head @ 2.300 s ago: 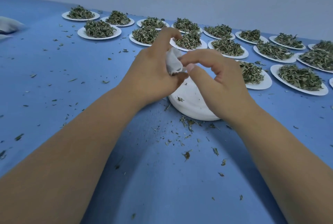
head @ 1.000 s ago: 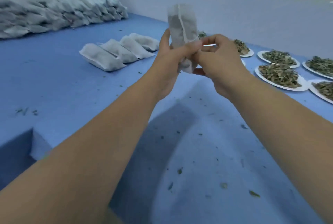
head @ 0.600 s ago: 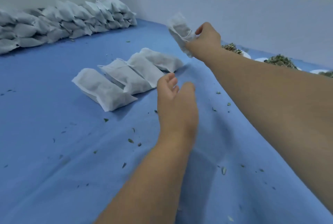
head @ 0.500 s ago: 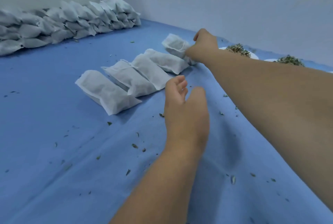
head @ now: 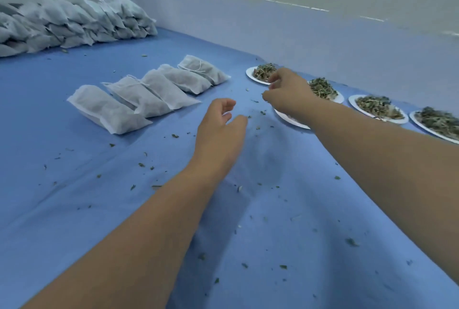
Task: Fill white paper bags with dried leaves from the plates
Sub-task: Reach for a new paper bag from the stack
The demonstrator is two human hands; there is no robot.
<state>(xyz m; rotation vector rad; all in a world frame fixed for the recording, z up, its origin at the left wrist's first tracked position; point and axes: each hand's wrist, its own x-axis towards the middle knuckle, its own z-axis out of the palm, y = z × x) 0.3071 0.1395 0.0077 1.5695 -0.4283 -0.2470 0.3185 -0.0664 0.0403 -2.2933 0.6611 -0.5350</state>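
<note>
Both forearms stretch forward over the blue table (head: 273, 209): left hand (head: 218, 132) low at centre, right hand (head: 288, 92) above a bare white plate (head: 289, 118). Count: 5 filled white bags (head: 159, 95) in a row just left of the hands, 4 plates (head: 351, 101) of dried leaves (head: 375, 106) at right. Both hands loosely curled, gripping nothing.

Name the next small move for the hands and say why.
Probably lower the right hand onto the empty plate beneath it and move it aside. Both hands hold nothing, the left hand hovers open, five filled bags lie in a row, and plates of leaves wait beyond.
</note>
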